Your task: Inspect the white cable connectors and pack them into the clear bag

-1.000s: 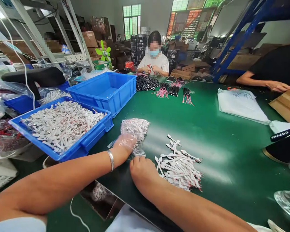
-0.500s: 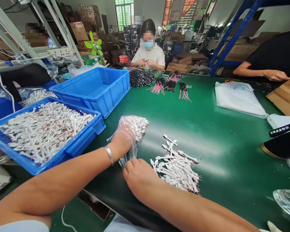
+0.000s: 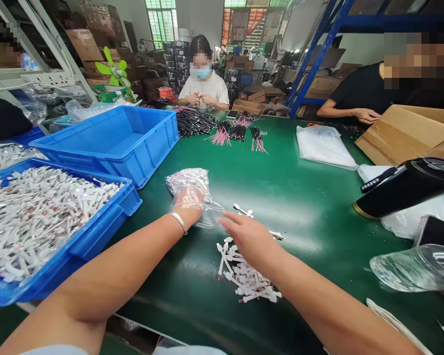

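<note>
My left hand (image 3: 190,198) is inside a clear plastic bag (image 3: 210,216), up to about the wrist. The closed end of the bag is filled with a bundle of small white connector leads (image 3: 188,176). Bag film and leads hide most of the fingers. My right hand (image 3: 253,239) is at the bag's mouth, fingers stretched out toward the left and fingertips at the film's edge; its thumb is hidden. Below and partly behind this hand lies a loose pile of white connector leads (image 3: 244,281) on the green table (image 3: 192,305).
A blue bin (image 3: 107,241) of white leads stands at left, with another blue bin (image 3: 148,158) behind it. Black and pink wire bundles (image 3: 222,133) lie at the back near a seated person. At right are a cardboard box (image 3: 403,133), a black tumbler (image 3: 399,192) and a clear bottle (image 3: 410,266).
My right hand has moved up and right along the bag's mouth, and its curled fingers have straightened. The bag's open end now points right. The view has turned slightly right.
</note>
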Tool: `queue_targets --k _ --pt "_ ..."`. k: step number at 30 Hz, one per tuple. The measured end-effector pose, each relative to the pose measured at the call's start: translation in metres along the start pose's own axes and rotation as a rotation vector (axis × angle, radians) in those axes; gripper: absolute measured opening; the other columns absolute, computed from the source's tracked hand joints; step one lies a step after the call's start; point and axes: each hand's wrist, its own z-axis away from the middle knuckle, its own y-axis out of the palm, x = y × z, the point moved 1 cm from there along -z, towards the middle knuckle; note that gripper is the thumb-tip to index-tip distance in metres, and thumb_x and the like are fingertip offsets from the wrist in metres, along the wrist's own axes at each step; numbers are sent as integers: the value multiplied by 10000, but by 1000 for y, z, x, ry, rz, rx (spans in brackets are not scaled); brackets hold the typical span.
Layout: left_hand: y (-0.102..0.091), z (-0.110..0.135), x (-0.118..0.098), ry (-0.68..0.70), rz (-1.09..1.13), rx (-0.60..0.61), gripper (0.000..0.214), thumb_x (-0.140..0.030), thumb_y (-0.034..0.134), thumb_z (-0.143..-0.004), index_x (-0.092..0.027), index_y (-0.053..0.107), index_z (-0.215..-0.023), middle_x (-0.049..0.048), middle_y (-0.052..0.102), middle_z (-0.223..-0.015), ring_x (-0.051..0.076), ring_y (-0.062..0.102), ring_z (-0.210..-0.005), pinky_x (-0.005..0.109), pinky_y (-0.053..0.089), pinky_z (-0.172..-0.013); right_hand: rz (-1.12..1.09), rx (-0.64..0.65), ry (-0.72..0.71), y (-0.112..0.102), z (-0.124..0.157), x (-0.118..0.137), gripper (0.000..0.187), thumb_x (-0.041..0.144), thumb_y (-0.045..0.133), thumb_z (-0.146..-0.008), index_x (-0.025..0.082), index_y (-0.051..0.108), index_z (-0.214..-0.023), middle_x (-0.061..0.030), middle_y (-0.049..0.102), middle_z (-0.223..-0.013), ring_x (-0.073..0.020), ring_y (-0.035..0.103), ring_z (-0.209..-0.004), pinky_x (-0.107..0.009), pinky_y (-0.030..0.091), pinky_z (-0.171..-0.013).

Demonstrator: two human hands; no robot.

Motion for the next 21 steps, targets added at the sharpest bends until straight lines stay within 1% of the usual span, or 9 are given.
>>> queue_targets --k 2,4,6,8,10,13,15,18,21 --pt "0 11 -4 -23 -70 18 259 -29 377 -860 -17 583 -1017 184 616 -1020 284 577 -998 378 440 -854 -33 -66 126 -5 22 -21 405 56 402 -828 191 563 -1174 -78 602 -1195 -195 589 -987 -281 489 -717" --pt "-1 24 -8 -1 -113 45 302 15 366 -829 -13 571 -1048 203 607 -1052 284 559 -1035 358 423 -876 -99 -116 241 -8 44 -42 310 136 390 -867 195 642 -1039 -71 679 -1014 -207 624 -880 -300 495 -677" --pt "-4 40 -13 32 -140 78 327 38 362 -804 -14 569 -1052 205 610 -1039 278 564 -1014 348 422 -866 -126 -125 286 -9 65 -56 282 191 395 -878 193 671 -940 -71 699 -895 -212 633 -788 -318 497 -643" --pt "-7 57 -19 51 -154 105 342 45 360 -784 -26 570 -1044 190 619 -986 264 584 -931 345 439 -814 -161 -109 297 -10 83 -61 274 217 395 -887 193 668 -901 -71 694 -865 -212 624 -780 -327 497 -645" --pt "-8 73 -26 100 -138 110 343 43 365 -766 -64 575 -1014 155 614 -946 249 576 -872 342 444 -766 -213 -91 287 -10 96 -58 258 223 396 -896 196 653 -896 -67 683 -872 -208 610 -808 -328 498 -664" --pt "-4 90 -36 329 32 129 271 -16 401 -798 -152 593 -934 83 590 -928 211 544 -865 310 434 -750 -297 -61 243 -11 108 -44 230 211 396 -903 205 626 -892 -55 663 -851 -197 592 -800 -322 499 -662" --pt "4 94 -39 410 161 158 236 -79 473 -816 -181 581 -999 65 569 -984 198 522 -920 292 424 -784 -337 -54 211 -12 113 -35 216 207 399 -905 213 615 -897 -49 654 -841 -194 584 -783 -319 499 -654" --pt "16 91 -38 363 288 176 224 -143 552 -813 -182 566 -1034 57 550 -1007 190 501 -960 280 411 -814 -366 -64 175 -12 118 -26 200 206 412 -904 230 611 -911 -42 650 -853 -194 580 -779 -319 498 -651" --pt "21 88 -38 322 361 191 55 -207 565 -827 -175 581 -869 32 551 -919 174 503 -904 261 409 -771 -399 -83 159 -10 121 -23 198 184 417 -902 231 609 -920 -34 647 -837 -186 574 -772 -309 500 -647"
